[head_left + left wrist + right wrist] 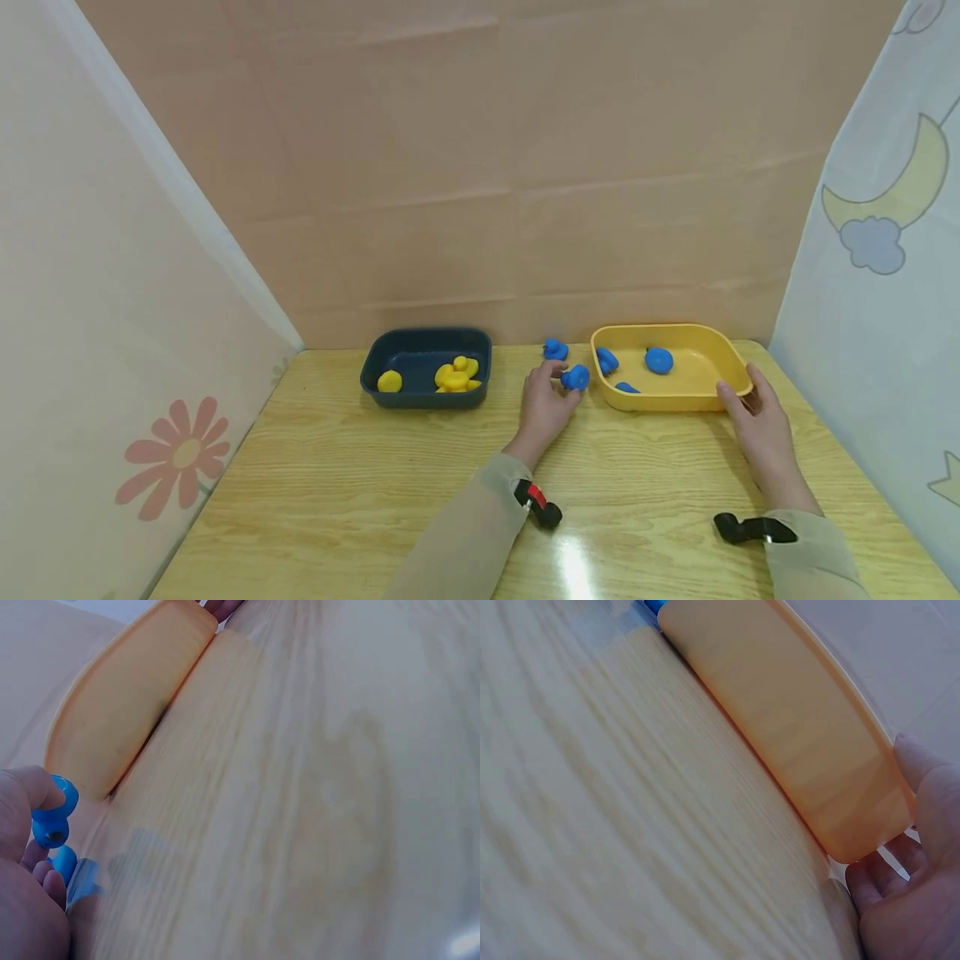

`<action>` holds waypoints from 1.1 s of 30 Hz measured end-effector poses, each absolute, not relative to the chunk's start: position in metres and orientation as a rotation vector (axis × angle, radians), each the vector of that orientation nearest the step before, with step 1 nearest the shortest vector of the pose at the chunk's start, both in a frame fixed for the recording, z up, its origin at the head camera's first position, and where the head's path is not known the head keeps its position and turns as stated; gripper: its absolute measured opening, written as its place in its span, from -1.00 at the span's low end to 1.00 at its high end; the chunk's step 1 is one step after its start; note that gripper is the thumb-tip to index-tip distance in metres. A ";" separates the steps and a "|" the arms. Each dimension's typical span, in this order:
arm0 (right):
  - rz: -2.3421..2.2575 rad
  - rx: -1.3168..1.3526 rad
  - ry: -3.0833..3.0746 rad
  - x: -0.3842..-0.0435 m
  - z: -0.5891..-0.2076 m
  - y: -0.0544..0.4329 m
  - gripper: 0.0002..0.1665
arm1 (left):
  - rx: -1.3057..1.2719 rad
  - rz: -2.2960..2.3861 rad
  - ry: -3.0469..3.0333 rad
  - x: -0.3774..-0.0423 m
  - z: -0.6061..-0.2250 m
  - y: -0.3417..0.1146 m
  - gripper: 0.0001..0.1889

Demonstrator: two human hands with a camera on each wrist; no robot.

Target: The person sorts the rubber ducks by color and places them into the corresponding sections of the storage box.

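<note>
My left hand (546, 408) pinches a blue toy duck (576, 377) between thumb and fingers, just left of the yellow tray (637, 402). In the left wrist view the held duck (54, 814) appears near the thumb, above the table. Another blue duck (555, 349) sits on the table beyond the hand. With its thumb at the front rim and its fingers round the right side, my right hand (765, 429) grips the yellow tray's corner; the right wrist view shows this hold on the tray wall (802, 750). Inside that tray lie blue ducks (659, 361), one partly hidden by the front wall.
A dark blue tray (425, 401) stands to the left, with several yellow ducks (456, 380) in it. Behind both trays rises a tan backdrop (480, 183). Patterned sheets (877, 350) flank the wooden table (322, 492) on both sides.
</note>
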State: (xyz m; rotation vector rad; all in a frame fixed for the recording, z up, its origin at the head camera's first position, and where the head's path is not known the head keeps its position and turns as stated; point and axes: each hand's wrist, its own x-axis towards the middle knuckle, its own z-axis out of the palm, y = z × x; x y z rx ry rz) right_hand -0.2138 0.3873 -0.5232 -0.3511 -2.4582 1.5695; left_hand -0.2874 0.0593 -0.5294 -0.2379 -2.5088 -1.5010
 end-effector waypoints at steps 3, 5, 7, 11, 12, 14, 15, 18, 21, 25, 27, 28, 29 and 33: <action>1.567 -0.358 -2.465 -0.214 -0.522 0.388 0.12 | -0.236 -1.542 -2.487 -0.283 -0.528 0.057 -0.55; 1.571 -0.362 -2.465 -0.213 -0.522 0.388 0.12 | -0.231 -1.575 -2.476 -0.280 -0.526 0.055 -0.55; 1.582 -0.362 -2.459 -0.213 -0.522 0.388 0.12 | -0.241 -1.597 -2.462 -0.278 -0.524 0.054 -0.54; 1.597 -0.351 -2.449 -0.212 -0.522 0.388 0.11 | -0.268 -1.603 -2.437 -0.273 -0.518 0.052 -0.56; 1.599 -0.347 -2.448 -0.212 -0.522 0.388 0.11 | -0.277 -1.602 -2.429 -0.272 -0.516 0.052 -0.57; 1.593 -0.343 -2.452 -0.212 -0.522 0.388 0.11 | -0.299 -1.601 -2.400 -0.270 -0.511 0.053 -0.58; 1.588 -0.340 -2.455 -0.213 -0.522 0.388 0.11 | -0.313 -1.604 -2.384 -0.270 -0.509 0.054 -0.59; 1.581 -0.339 -2.458 -0.213 -0.522 0.387 0.11 | -0.350 -1.614 -2.349 -0.267 -0.502 0.056 -0.59; 1.578 -0.337 -2.460 -0.213 -0.522 0.387 0.11 | -0.374 -1.610 -2.345 -0.264 -0.494 0.060 -0.59; 1.576 -0.334 -2.459 -0.213 -0.522 0.387 0.11 | -0.411 -1.585 -2.335 -0.259 -0.486 0.066 -0.57; 1.575 -0.335 -2.459 -0.214 -0.522 0.387 0.11 | -0.445 -1.566 -2.333 -0.258 -0.483 0.070 -0.57; 1.574 -0.337 -2.459 -0.214 -0.522 0.387 0.11 | -0.457 -1.559 -2.337 -0.257 -0.482 0.071 -0.56; 1.572 -0.338 -2.459 -0.214 -0.522 0.387 0.11 | -0.475 -1.542 -2.336 -0.257 -0.481 0.073 -0.56; 1.563 -0.343 -2.463 -0.214 -0.522 0.388 0.11 | -0.537 -1.490 -2.336 -0.254 -0.479 0.080 -0.56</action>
